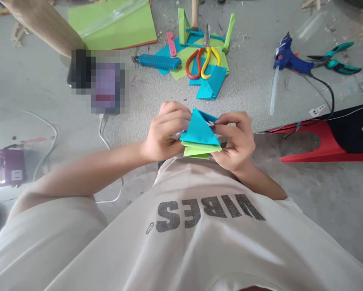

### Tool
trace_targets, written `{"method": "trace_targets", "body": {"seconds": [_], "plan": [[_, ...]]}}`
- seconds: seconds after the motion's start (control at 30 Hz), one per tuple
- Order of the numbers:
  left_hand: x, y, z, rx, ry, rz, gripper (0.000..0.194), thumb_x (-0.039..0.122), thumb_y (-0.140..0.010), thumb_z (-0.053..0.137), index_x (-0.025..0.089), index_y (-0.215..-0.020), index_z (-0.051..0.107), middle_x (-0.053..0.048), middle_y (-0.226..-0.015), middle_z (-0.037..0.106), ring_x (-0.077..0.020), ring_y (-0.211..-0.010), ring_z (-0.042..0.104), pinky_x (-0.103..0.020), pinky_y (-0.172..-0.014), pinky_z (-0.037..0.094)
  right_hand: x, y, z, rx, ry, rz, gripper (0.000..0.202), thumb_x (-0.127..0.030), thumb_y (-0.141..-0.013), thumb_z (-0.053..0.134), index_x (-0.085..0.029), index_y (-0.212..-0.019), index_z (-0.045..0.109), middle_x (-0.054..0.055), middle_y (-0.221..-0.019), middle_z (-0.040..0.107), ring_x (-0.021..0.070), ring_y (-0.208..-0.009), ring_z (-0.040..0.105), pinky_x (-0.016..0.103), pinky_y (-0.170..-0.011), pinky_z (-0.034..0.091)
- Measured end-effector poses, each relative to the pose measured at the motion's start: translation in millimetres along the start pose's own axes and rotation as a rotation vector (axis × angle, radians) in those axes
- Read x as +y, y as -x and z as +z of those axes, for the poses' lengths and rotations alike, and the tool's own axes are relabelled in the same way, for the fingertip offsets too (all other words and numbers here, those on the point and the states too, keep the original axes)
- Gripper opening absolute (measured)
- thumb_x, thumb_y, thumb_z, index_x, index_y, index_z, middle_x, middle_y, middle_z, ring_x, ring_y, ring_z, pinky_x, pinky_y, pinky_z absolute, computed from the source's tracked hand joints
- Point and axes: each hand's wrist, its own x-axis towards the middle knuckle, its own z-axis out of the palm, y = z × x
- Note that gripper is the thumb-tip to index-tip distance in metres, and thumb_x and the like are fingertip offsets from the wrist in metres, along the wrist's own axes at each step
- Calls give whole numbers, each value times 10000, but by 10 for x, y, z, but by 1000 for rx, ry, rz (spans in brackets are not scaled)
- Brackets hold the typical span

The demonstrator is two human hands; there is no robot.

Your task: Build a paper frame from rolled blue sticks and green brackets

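Close to my chest I hold a folded paper piece (199, 131), with a blue triangular face on top and light green layers beneath it. My left hand (167, 131) grips its left side, fingers curled behind the paper. On the right edge, my right hand (237, 137) pinches it between thumb and fingers. Some fingertips are hidden by the paper. Just beyond my hands lies a folded blue paper piece (212, 84) on the table. Scissors with red and yellow handles (211, 64) rest next to it on blue and green paper.
A blue utility knife (159, 61) and a pink strip (171, 43) lie left of the scissors. Green sheets (117, 24) are at the back left. At right are a blue glue gun (292, 54) with a cord and teal-handled pliers (336, 60). A white cable (101, 129) hangs over the near edge.
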Motion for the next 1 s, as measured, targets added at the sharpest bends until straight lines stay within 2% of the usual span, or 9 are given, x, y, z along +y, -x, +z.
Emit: {"method": "trace_targets", "body": {"seconds": [0.13, 0.27, 0.37, 0.5, 0.6, 0.73, 0.87, 0.93, 1.0], "plan": [[-117, 56, 6, -25, -67, -29, 682, 931, -1184, 696, 292, -949, 732, -105, -1113, 782, -332, -1130, 768, -629, -1091, 670, 57, -70, 4, 40, -177, -124, 270, -562, -1261, 681, -363, -1375, 823, 96, -1513, 743, 304, -1290, 814, 518, -1084, 665], [-191, 86, -16, -64, -64, 41, 670, 881, -1256, 599, 248, -1076, 725, -171, -1280, 818, -374, -1260, 761, -748, -1251, 585, 99, -93, -9, 44, -186, -158, 204, -470, -1266, 713, -344, -1364, 840, 92, -1449, 805, 308, -1264, 854, 523, -1024, 684], [-214, 90, -37, -43, -122, 197, 555, 747, -1327, 553, 234, -1214, 733, -186, -1418, 821, -370, -1295, 773, -717, -1232, 582, 110, -75, -14, 32, -190, -131, 220, -499, -1281, 705, -387, -1398, 854, 62, -1417, 818, 301, -1214, 875, 516, -969, 690], [-192, 45, -39, 82, -38, 248, 358, 596, -1308, 719, 257, -1203, 765, -148, -1598, 795, -371, -1463, 794, -659, -1290, 638, 125, -44, -23, -3, -236, -97, 204, -533, -1261, 766, -388, -1368, 861, 61, -1462, 822, 316, -1265, 875, 529, -1038, 698], [-159, -1, -2, 109, 2, 328, 212, 454, -1299, 748, 289, -1192, 828, -103, -1624, 821, -327, -1436, 864, -549, -1173, 760, 128, -34, -28, 6, -226, -118, 337, -642, -1280, 699, -372, -1427, 836, 80, -1489, 828, 321, -1300, 882, 528, -1048, 723], [-161, 14, 38, 97, -6, 327, 332, 551, -1322, 630, 349, -1183, 853, -55, -1555, 870, -295, -1320, 934, -493, -1034, 836, 97, -68, 38, 35, -269, -103, 417, -720, -1261, 708, -364, -1428, 847, 93, -1559, 812, 343, -1354, 869, 546, -1115, 723], [-206, 77, 16, 38, 31, 238, 408, 625, -1293, 691, 301, -1106, 855, -86, -1597, 852, -322, -1347, 917, -538, -1081, 822, 79, -113, 169, 316, -245, -155, 641, -906, -1179, 740, -306, -1383, 840, 110, -1465, 784, 307, -1243, 841, 507, -1030, 739], [-221, 83, 16, 1, 23, 183, 454, 648, -1293, 698, 280, -1072, 847, -120, -1616, 846, -332, -1367, 898, -538, -1078, 808, 96, -69, 161, 409, -269, -208, 591, -909, -1142, 799, -343, -1309, 813, 78, -1477, 735, 275, -1214, 825, 494, -1026, 756], [-228, 60, 41, 61, 8, 228, 384, 584, -1300, 708, 287, -1105, 852, -118, -1629, 846, -325, -1353, 900, -502, -1009, 801, 118, 34, 68, 326, -291, -167, 549, -882, -1106, 867, -349, -1191, 774, 69, -1471, 700, 285, -1230, 815, 522, -1050, 765]]}}
